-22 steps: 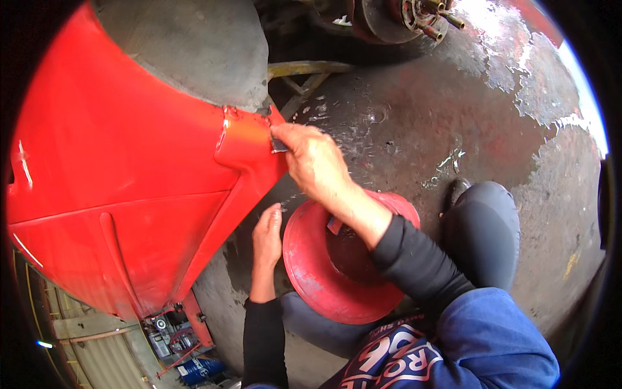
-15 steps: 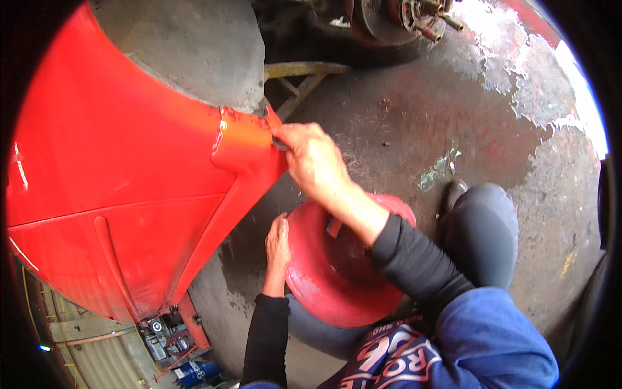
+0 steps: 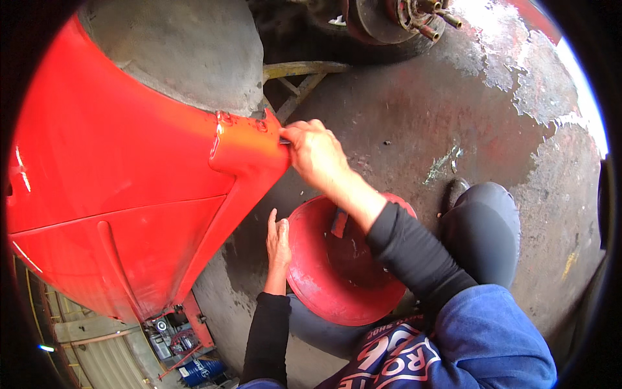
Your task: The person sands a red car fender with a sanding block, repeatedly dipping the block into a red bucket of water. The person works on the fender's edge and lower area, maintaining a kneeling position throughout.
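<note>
A red car body panel [image 3: 129, 155] with a curved wheel-arch edge fills the left side. At its lower corner, my right hand [image 3: 319, 155] is closed, pinching a small dark flat piece [image 3: 285, 141] against the panel's edge. My fingers hide most of that piece, so its kind does not show. Below my right forearm, a round red basin [image 3: 308, 285] rests against my legs. Along the basin's left rim stands my left hand [image 3: 278, 245], fingers stretched out and gripping nothing. A small reddish-and-grey strip [image 3: 339, 222] lies inside the basin.
Beyond the panel's corner is a wheel hub with studs [image 3: 431, 16]. A yellowish metal stand [image 3: 301, 81] sits under the car. The worn concrete floor [image 3: 505, 142] has peeling paint. A machine [image 3: 172, 334] and a blue container [image 3: 201, 371] stand at lower left.
My right hand has shifted slightly right and stays at the panel's corner. The fingers of my left hand have spread and straightened beside the basin. More of the strip in the basin shows.
</note>
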A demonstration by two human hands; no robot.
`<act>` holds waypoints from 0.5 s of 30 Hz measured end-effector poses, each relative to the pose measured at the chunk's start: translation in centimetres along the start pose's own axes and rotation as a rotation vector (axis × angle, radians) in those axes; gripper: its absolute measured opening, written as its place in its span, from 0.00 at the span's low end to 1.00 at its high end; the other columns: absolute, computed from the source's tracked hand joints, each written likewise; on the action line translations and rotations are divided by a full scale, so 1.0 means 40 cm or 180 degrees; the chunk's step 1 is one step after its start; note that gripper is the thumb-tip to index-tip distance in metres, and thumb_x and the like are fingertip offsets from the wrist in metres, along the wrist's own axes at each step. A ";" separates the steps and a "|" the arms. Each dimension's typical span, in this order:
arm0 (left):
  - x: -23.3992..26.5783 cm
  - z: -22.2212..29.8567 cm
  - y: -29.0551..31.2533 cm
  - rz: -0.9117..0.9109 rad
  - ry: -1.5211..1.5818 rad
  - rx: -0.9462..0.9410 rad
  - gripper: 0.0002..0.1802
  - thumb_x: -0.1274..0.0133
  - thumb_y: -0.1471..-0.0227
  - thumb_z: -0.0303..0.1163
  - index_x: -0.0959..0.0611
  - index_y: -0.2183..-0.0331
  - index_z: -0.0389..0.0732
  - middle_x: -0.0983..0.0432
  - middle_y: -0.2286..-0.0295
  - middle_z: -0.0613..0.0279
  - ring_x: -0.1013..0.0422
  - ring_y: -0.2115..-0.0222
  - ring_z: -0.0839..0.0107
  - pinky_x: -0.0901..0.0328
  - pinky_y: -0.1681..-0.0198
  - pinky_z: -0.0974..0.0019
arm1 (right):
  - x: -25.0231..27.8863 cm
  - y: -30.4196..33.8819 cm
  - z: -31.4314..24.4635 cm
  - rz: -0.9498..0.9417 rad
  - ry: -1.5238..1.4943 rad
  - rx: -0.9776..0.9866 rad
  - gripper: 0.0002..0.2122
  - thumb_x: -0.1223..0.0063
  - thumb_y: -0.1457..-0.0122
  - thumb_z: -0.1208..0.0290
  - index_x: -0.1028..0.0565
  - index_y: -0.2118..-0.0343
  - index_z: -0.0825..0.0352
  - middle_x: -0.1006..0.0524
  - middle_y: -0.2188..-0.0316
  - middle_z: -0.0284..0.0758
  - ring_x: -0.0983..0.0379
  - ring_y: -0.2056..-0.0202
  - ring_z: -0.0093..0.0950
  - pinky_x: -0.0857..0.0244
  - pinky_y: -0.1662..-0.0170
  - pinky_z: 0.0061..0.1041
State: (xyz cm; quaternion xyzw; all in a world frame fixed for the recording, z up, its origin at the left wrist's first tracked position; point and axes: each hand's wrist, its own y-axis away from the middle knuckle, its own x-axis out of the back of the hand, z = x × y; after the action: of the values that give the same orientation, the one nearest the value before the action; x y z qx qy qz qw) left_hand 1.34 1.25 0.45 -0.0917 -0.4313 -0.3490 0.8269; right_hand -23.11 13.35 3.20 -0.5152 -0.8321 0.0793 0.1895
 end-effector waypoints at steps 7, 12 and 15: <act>0.005 0.007 0.006 -0.0058 0.0155 0.0289 0.33 0.56 0.37 0.46 0.40 0.37 0.39 0.29 0.56 0.54 0.33 0.55 0.67 0.39 0.48 0.65 | -0.004 0.000 0.020 0.0747 -0.0519 -0.0519 0.18 0.55 0.49 0.84 0.22 0.55 0.67 0.22 0.59 0.44 0.27 0.53 0.42 0.33 0.48 0.36; 0.008 0.003 0.004 -0.0297 0.0565 0.0521 0.37 0.56 0.38 0.50 0.42 0.37 0.38 0.40 0.43 0.46 0.40 0.42 0.61 0.46 0.39 0.62 | -0.009 0.021 -0.054 0.0246 -0.1280 -0.0205 0.17 0.52 0.50 0.85 0.21 0.57 0.68 0.23 0.56 0.42 0.30 0.51 0.40 0.36 0.45 0.33; 0.002 -0.001 0.001 -0.0070 0.0240 0.0251 0.34 0.54 0.38 0.43 0.42 0.37 0.40 0.24 0.63 0.59 0.29 0.62 0.71 0.36 0.53 0.67 | -0.004 0.019 -0.060 0.0642 -0.1087 -0.0461 0.16 0.52 0.49 0.85 0.21 0.58 0.68 0.23 0.57 0.41 0.30 0.51 0.39 0.36 0.45 0.33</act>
State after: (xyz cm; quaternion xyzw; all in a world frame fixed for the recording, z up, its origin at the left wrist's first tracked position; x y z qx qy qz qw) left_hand 1.41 1.23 0.50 -0.0411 -0.4142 -0.3441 0.8416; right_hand -21.48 13.41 5.10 -0.5873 -0.7998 0.1240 -0.0008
